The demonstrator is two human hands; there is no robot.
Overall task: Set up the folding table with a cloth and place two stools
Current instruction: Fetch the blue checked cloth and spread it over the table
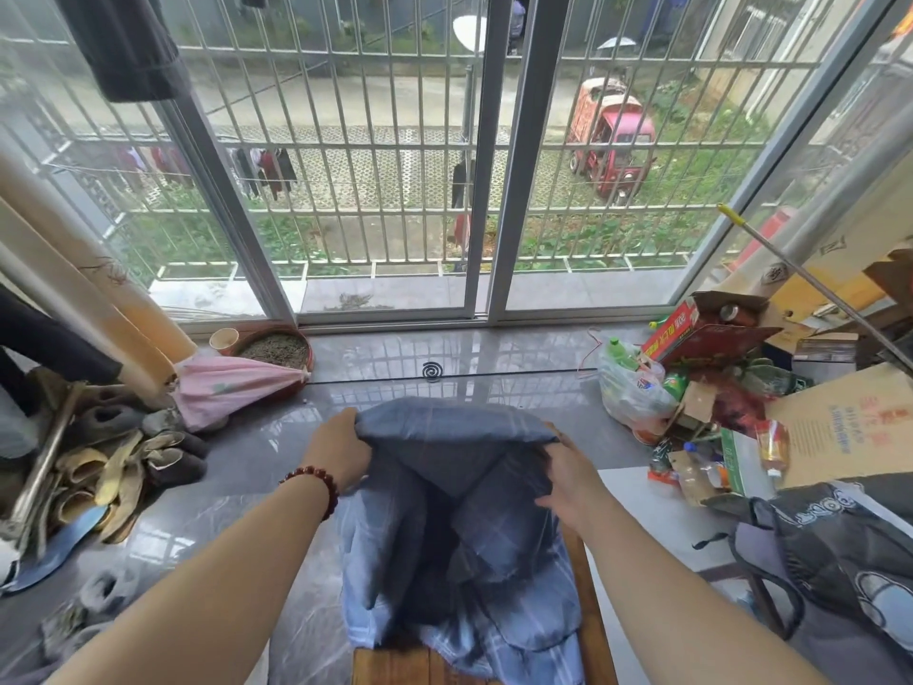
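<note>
A blue-grey checked cloth [459,526] lies bunched over a narrow brown wooden table [390,667], whose top shows at the bottom centre and along the right side. My left hand [341,454], with a red bead bracelet on the wrist, grips the cloth's far left edge. My right hand [568,479] holds the cloth's far right edge, fingers partly under the fabric. Both hands lift that far edge slightly above the table. No stool is in view.
Slippers and insoles [113,467] pile up on the left floor beside a pink bag [232,388] and a bowl of granules [276,348]. Boxes and bottles [711,383] clutter the right. A dark bag [840,551] rests on a white surface [652,506]. A barred window [395,165] stands ahead.
</note>
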